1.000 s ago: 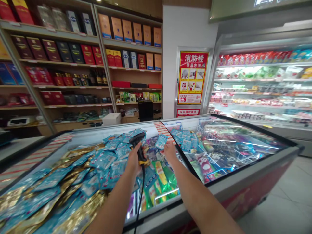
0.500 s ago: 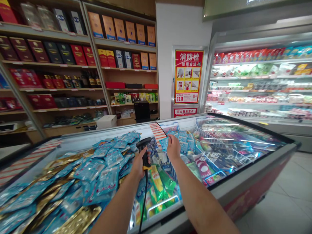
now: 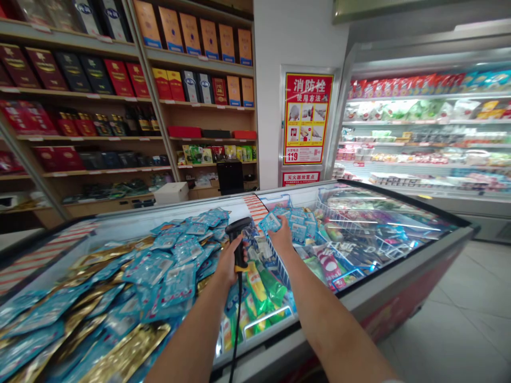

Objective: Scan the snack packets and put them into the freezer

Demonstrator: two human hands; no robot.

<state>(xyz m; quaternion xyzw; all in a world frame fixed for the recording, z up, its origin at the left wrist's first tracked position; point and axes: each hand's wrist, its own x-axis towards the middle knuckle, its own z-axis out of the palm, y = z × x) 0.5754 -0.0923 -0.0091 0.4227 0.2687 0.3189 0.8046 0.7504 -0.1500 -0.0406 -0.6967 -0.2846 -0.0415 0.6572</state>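
Note:
My left hand (image 3: 230, 259) is wrapped round the grip of a black and yellow barcode scanner (image 3: 238, 229), whose cord hangs down toward me. In my right hand (image 3: 282, 235) is a small blue packet (image 3: 269, 222), pinched at its edge, with its printed side partly facing me. The packet is just right of the scanner's head, apart from it. Beyond my right hand, more blue packets (image 3: 299, 232) lie in the right part of the freezer. On the left, a big heap of blue packets (image 3: 175, 282) is mixed with gold packets (image 3: 128, 354).
The chest freezer (image 3: 411, 255) has a glass top and wire baskets (image 3: 345, 221). Green and yellow corn packs (image 3: 257, 284) lie below the scanner. Behind stand shelves of boxes (image 3: 187, 34), a red fire-hydrant sign (image 3: 308, 118) and a lit refrigerated display (image 3: 431, 127).
My right hand has turned slightly, bringing the blue packet's face more into view. The scanner stays in my left hand. The whole view has shifted a little.

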